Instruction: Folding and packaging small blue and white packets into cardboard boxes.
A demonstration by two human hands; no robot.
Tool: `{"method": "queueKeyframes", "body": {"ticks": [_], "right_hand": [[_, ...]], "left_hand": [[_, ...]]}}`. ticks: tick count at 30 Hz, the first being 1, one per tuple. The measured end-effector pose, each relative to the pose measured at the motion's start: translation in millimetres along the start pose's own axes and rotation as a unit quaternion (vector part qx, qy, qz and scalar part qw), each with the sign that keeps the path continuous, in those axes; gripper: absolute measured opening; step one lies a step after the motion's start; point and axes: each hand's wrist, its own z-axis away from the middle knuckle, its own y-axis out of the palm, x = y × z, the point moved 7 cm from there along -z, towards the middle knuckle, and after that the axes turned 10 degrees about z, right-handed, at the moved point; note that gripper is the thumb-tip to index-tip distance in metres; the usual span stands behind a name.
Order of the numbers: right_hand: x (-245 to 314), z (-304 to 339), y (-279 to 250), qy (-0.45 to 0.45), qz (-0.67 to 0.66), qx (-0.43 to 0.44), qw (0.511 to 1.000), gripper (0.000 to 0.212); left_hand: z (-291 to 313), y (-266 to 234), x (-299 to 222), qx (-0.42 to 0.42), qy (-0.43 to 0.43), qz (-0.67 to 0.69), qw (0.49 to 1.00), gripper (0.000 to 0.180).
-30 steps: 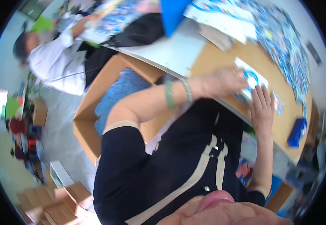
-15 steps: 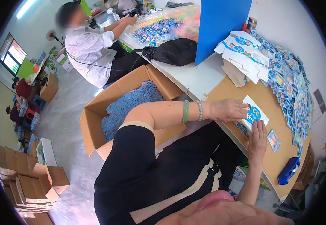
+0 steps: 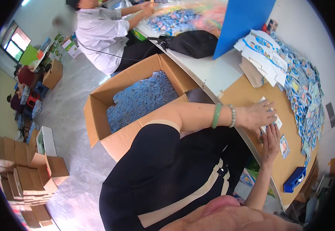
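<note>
A flat white-and-blue printed carton (image 3: 278,123) lies on the tan tabletop, mostly covered by my hands. My left hand (image 3: 256,114) rests over it with its fingers spread, palm down. Against the carton's near right edge, my right hand (image 3: 270,144) lies with fingers straight and close together. Whether its thumb goes under the carton cannot be seen. Just right of my right hand is a small clear packet (image 3: 284,146) with blue print. A blue tape dispenser (image 3: 294,179) stands farther along the table's right side.
Many blue packets (image 3: 304,92) are heaped along the wall. Flattened white cartons (image 3: 261,50) lie by a blue divider (image 3: 244,27). An open cardboard box (image 3: 98,115) of blue packets stands left of the table. Beyond it sits a person (image 3: 102,38) in a white shirt.
My left hand has spread out and moved over the carton, covering most of its print. My right hand stays at the carton's edge. The whole view has shifted slightly.
</note>
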Motion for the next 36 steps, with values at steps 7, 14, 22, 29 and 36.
{"method": "queueKeyframes", "body": {"ticks": [7, 14, 22, 29, 36], "right_hand": [[-38, 19, 3, 0.029, -0.087, -0.032, 0.995, 0.037], [-48, 18, 9, -0.005, -0.265, -0.097, 0.959, 0.027], [-23, 93, -44, 0.169, 0.073, -0.096, 0.978, 0.035], [-99, 218, -127, 0.518, 0.359, -0.196, 0.751, 0.047], [-163, 216, -135, 0.715, 0.279, -0.124, 0.629, 0.065]], "left_hand": [[-10, 3, 1, -0.104, -0.013, 0.045, 0.993, 0.056], [-17, 25, -13, 0.016, 0.022, -0.107, 0.994, 0.066], [-18, 23, -15, 0.038, -0.006, -0.131, 0.991, 0.068], [-16, 28, -7, 0.003, 0.015, -0.091, 0.996, 0.061], [-15, 26, -8, -0.01, 0.018, -0.078, 0.997, 0.059]]}}
